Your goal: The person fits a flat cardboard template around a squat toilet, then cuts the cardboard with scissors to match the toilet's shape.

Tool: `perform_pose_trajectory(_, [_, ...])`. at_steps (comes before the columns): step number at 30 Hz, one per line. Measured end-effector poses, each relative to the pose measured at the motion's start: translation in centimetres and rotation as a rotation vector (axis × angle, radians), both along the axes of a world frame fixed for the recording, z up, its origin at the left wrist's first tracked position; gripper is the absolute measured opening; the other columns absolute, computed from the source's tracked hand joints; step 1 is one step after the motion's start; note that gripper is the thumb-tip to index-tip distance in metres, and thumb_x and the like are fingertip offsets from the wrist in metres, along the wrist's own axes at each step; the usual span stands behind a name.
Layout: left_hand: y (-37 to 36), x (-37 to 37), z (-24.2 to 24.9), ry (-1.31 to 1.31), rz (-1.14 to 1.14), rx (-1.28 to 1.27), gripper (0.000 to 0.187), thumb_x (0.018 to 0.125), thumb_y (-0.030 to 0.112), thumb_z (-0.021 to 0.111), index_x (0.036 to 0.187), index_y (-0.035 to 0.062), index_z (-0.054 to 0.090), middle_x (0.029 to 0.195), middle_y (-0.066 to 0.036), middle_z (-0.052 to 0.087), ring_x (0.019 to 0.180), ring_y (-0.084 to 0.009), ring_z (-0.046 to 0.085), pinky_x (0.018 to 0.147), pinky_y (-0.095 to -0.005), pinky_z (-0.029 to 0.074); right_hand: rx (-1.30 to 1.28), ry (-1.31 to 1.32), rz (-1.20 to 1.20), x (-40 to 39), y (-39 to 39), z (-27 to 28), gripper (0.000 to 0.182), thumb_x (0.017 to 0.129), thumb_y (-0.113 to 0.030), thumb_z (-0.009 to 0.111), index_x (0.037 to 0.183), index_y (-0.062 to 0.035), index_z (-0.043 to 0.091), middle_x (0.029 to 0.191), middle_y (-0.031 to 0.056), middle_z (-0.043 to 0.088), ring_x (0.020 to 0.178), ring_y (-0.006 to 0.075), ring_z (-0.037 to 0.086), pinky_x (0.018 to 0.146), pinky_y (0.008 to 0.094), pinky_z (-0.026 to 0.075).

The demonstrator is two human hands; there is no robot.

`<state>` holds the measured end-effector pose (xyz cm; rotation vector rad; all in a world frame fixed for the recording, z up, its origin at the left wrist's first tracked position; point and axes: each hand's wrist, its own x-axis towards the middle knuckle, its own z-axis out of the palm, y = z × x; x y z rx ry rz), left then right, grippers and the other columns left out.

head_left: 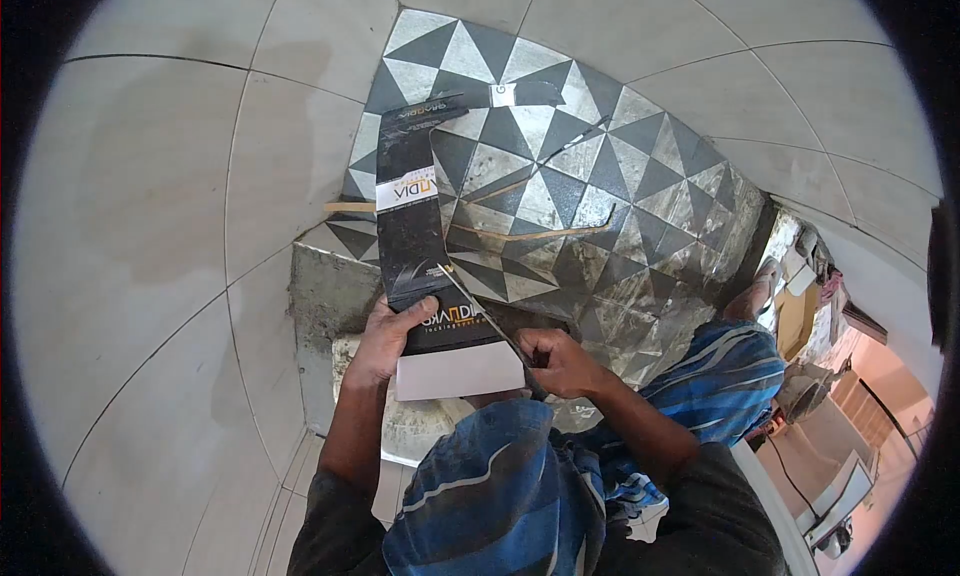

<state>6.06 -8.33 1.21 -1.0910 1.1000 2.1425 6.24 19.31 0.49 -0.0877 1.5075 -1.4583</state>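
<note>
My left hand (pixel 383 348) grips the lower left side of a black printed cardboard box piece (pixel 410 241), thumb on top and fingers hidden beneath. This cardboard has a white-and-orange label, a curved cut in its upper right edge, and a pale flap (pixel 460 373) at its near end. Closed beside the right edge of the cardboard, my right hand (pixel 562 363) holds what looks like a pair of scissors (pixel 490 319). Their long thin blades slant up and left along the cardboard's edge. The handles are mostly covered by my fingers.
Grey-and-white triangle-patterned tiles (pixel 560 191) cover the raised surface ahead, with narrow cardboard offcuts (pixel 540 234) lying on it. A black scrap (pixel 535 93) lies at the far side. Large pale wall tiles (pixel 160 226) enclose the corner. Clutter (pixel 800 316) stands at right beyond my foot.
</note>
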Motion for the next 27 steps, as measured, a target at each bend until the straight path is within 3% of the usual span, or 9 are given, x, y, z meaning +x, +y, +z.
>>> perform_pose_trajectory(13, [0.0, 0.1, -0.3, -0.002, -0.035, 0.021, 0.030, 0.086, 0.010, 0.077, 0.114, 0.0064, 0.066, 0.103, -0.002, 0.071, 0.089, -0.0106, 0.066, 0.081, -0.0296, 0.055, 0.018, 0.090, -0.007, 0.9, -0.1, -1.9, 0.033, 0.078, -0.019, 0.076, 0.078, -0.0041, 0.046, 0.070, 0.0056, 0.043, 0.067, 0.0153, 0.042, 0.060, 0.0344, 0.039])
perform_pose_trajectory(15, [0.0, 0.3, -0.6, -0.003, -0.036, 0.010, 0.030, 0.087, 0.011, 0.077, 0.114, 0.0065, 0.066, 0.103, -0.002, 0.070, 0.089, -0.0106, 0.066, 0.082, -0.0297, 0.055, 0.125, 0.040, 0.051, 0.2, -0.3, -1.1, 0.030, 0.077, -0.017, 0.074, 0.079, -0.0041, 0.046, 0.070, 0.0060, 0.045, 0.067, 0.0157, 0.043, 0.061, 0.0346, 0.040])
perform_pose_trajectory(21, [0.1, 0.5, -0.9, 0.010, -0.016, -0.008, 0.030, 0.087, 0.012, 0.077, 0.114, 0.0074, 0.066, 0.103, -0.001, 0.070, 0.090, -0.0109, 0.066, 0.082, -0.0294, 0.054, 0.071, 0.154, 0.055, 0.5, -0.1, -1.6, 0.029, 0.078, -0.016, 0.072, 0.078, -0.0041, 0.046, 0.070, 0.0058, 0.046, 0.067, 0.0156, 0.043, 0.061, 0.0344, 0.040])
perform_pose_trajectory(27, [0.1, 0.2, -0.5, 0.026, -0.023, -0.010, 0.031, 0.086, 0.012, 0.077, 0.115, 0.0075, 0.065, 0.104, -0.003, 0.071, 0.091, -0.0116, 0.067, 0.081, -0.0293, 0.055, 0.067, 0.094, 0.035, 0.3, -0.1, -1.2, 0.031, 0.078, -0.016, 0.073, 0.077, -0.0041, 0.044, 0.071, 0.0067, 0.044, 0.067, 0.0179, 0.042, 0.061, 0.0356, 0.039])
